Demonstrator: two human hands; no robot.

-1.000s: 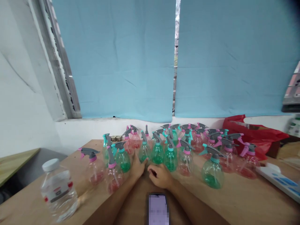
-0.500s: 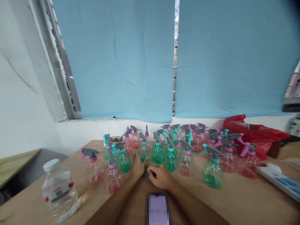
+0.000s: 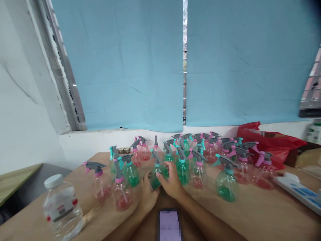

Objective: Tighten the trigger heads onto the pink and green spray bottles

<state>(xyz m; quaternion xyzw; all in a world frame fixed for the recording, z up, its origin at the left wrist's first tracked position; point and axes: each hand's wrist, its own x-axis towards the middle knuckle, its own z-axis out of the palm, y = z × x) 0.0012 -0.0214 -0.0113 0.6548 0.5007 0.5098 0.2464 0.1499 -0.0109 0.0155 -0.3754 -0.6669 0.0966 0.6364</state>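
Observation:
A green spray bottle (image 3: 156,172) with a grey and turquoise trigger head stands slightly tilted in front of me. My left hand (image 3: 149,192) is wrapped round its lower left side. From the right, my right hand (image 3: 173,180) reaches to the same bottle, thumb at its body and fingers apart; whether the thumb presses on it I cannot tell. Close by on the right is another green spray bottle (image 3: 182,170). To the left stand a green spray bottle (image 3: 131,172) and a pink spray bottle (image 3: 122,195).
Several more pink and green spray bottles crowd the back right, by a red plastic bag (image 3: 276,144). A clear water bottle (image 3: 62,207) stands at the left. A phone (image 3: 170,226) lies at the front, and a white and blue box (image 3: 298,194) at the right.
My left hand has taken hold of the green spray bottle and drawn it nearer. My right hand has opened from a loose curl and moved up beside it.

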